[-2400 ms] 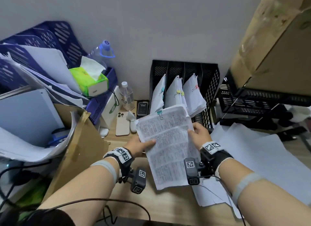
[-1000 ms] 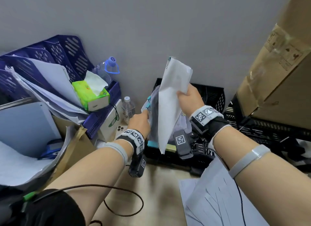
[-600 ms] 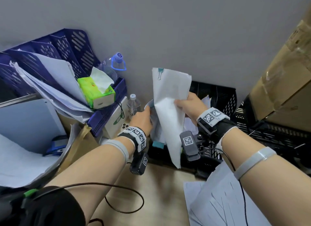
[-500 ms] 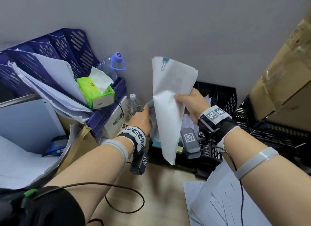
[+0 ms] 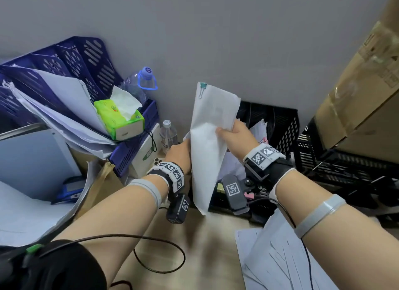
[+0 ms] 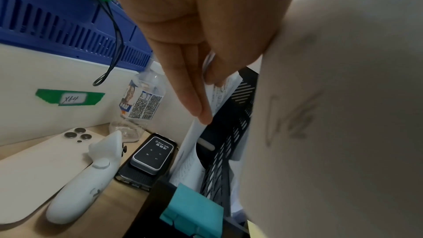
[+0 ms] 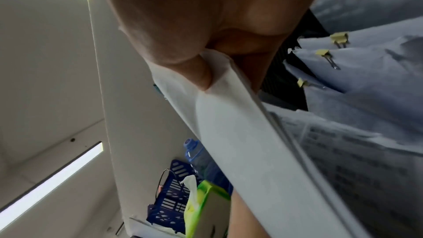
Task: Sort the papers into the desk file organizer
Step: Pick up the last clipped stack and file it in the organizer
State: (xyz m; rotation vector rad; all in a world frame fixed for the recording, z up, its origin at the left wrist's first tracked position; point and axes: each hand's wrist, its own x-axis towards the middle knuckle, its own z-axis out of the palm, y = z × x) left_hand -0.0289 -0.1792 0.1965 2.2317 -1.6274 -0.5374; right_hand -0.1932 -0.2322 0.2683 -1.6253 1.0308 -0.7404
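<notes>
A white paper stack [image 5: 207, 142] with a teal binder clip [image 5: 203, 85] at its top corner stands upright in the air. My right hand [image 5: 228, 134] pinches its right edge, thumb [image 7: 194, 71] in front. It hangs over the left end of the black mesh file organizer [image 5: 280, 121]. Behind it, my left hand [image 5: 180, 153] reaches into the organizer's leftmost slot. In the left wrist view, straight fingers [image 6: 192, 100] and thumb pinch the filed papers [image 6: 194, 142] there. Other clipped bundles [image 7: 366, 61] with yellow and red clips fill the slots to the right.
Blue trays [image 5: 64, 58] with loose sheets and a green tissue box [image 5: 121, 121] crowd the left. A small bottle [image 6: 142, 100], phone [image 6: 45, 155] and white remote [image 6: 87, 178] lie beside the organizer. Cardboard box [image 5: 356, 95] and black crates [image 5: 345, 166] stand right; loose sheets [image 5: 280, 257] lie front right.
The stack, earlier held flat by both hands, now stands upright in the right hand alone. The left hand went to the organizer's left slot. The last half second shows only a slight shift.
</notes>
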